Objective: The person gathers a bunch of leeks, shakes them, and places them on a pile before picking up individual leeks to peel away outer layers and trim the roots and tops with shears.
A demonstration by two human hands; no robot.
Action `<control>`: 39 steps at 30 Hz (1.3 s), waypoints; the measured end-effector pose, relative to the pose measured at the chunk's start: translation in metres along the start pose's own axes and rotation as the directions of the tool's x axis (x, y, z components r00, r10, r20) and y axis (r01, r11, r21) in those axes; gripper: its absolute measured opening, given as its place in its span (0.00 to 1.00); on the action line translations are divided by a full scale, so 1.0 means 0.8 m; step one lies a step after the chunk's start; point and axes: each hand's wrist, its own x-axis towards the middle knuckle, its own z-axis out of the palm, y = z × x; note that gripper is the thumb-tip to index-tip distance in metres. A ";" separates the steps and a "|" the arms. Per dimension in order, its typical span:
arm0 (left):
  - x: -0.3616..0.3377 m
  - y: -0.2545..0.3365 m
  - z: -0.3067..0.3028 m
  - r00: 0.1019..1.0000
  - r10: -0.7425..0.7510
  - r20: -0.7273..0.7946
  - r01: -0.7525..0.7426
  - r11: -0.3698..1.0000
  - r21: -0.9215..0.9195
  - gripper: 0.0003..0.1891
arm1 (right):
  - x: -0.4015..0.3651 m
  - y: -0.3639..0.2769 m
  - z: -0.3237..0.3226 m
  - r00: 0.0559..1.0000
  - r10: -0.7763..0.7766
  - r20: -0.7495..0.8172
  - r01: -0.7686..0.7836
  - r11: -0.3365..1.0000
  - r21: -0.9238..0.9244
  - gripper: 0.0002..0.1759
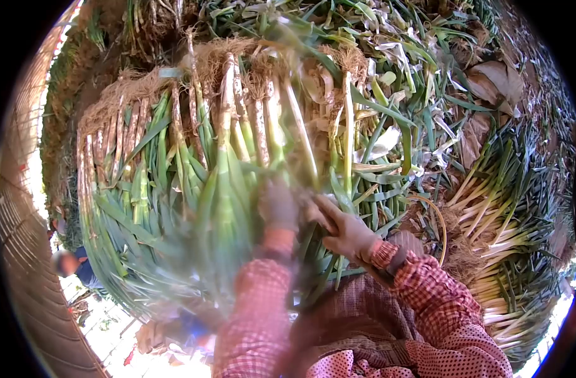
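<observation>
Long green onions with white shanks and brown roots lie side by side before me, root ends away from me and green leaves towards me. My left hand, in a dirty glove, is over their leaves; it is smeared by motion, so its fingers cannot be read. Beside it on the right is my gloved right hand, its fingers closed at the lower end of a slanting green onion stalk. That stalk's upper end is blurred. Another pale stalk stands just beyond my right hand.
Loose leaves and peeled skins litter the ground at the right of the row. Further right lies another pile of green onions, near a thin yellowish hoop. Dry brown leaves lie at upper right. A corrugated wall curves along the left.
</observation>
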 end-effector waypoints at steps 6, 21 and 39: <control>0.042 0.018 -0.004 0.886 -0.292 0.361 0.320 0.947 -0.020 0.18 | 0.124 -0.030 -0.017 0.987 0.158 -0.042 -0.152 0.981 0.122 0.51; 0.025 -0.022 -0.011 0.844 -0.164 0.511 0.333 0.907 -0.258 0.25 | 0.023 -0.010 -0.030 0.992 0.123 -0.014 -0.118 0.974 0.196 0.52; -0.075 -0.025 -0.043 0.970 -0.116 0.215 0.162 0.965 -0.209 0.18 | -0.072 -0.020 0.010 0.932 0.139 0.334 -0.188 0.975 0.121 0.54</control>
